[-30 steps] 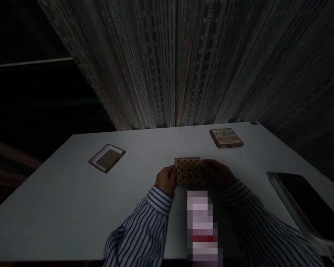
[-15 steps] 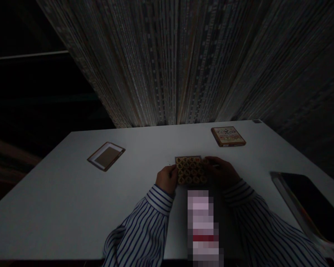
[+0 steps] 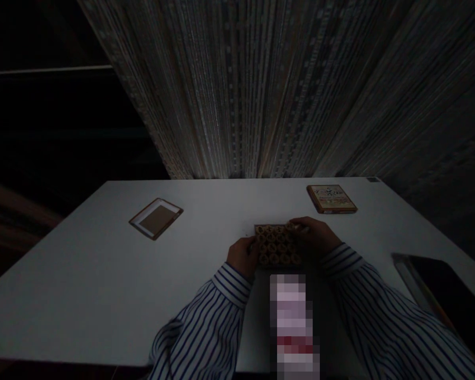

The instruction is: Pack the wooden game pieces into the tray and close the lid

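Note:
A small tray of round, light-coloured pieces point(image 3: 275, 248) marked with dark characters lies in front of me, its pieces in rows. My left hand point(image 3: 243, 256) is closed on the tray's left edge, thumb and fingers pinched. At the tray's upper right corner, my right hand point(image 3: 314, 235) has its fingertips pinched on a round piece point(image 3: 291, 226). The right side of the tray is partly hidden in shadow and behind that hand.
On the white table point(image 3: 83, 274), an open box lid point(image 3: 156, 219) lies at left and a flat printed box point(image 3: 332, 199) at back right. A dark tablet-like object point(image 3: 447, 295) is at right. A pixelated patch covers something near me. Behind hangs a string curtain point(image 3: 237, 95).
The camera view has shifted slightly. My right fingers have moved onto the tray's upper right corner, where they hold a piece. My left hand keeps its place on the tray.

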A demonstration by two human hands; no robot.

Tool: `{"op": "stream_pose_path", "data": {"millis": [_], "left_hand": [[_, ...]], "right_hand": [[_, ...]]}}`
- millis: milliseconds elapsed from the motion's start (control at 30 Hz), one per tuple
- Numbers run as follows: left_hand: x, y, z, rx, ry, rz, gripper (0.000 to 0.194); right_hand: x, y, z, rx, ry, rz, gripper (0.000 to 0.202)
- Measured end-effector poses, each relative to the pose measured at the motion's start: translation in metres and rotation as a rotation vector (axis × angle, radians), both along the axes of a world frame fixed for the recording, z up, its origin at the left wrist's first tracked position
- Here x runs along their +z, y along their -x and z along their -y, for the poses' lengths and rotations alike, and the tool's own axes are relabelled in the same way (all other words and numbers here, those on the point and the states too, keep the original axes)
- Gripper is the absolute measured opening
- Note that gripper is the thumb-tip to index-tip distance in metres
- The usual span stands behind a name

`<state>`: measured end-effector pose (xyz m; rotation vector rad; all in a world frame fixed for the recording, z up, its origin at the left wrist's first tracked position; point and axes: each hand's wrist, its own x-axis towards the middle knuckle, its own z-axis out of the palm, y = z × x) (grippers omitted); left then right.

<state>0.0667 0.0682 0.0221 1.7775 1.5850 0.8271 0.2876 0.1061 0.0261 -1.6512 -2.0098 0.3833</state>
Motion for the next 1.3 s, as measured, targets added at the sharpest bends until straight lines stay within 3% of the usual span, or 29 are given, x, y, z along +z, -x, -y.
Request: {"op": "stream_pose_path", "data": {"millis": [267, 1300], "left_hand": [[-0.0007, 0.0, -0.0003, 0.016, 0.014, 0.037, 0.028], [0.0087, -0.0014, 0.001, -0.008, 0.054, -0.136, 0.029]], "right_hand": [[-0.0028, -0.0028, -0.0051, 0.063, -0.003, 0.006, 0.022], [0.0026, -0.0001, -0.001, 0.036, 0.095, 0.014, 0.019]]}}
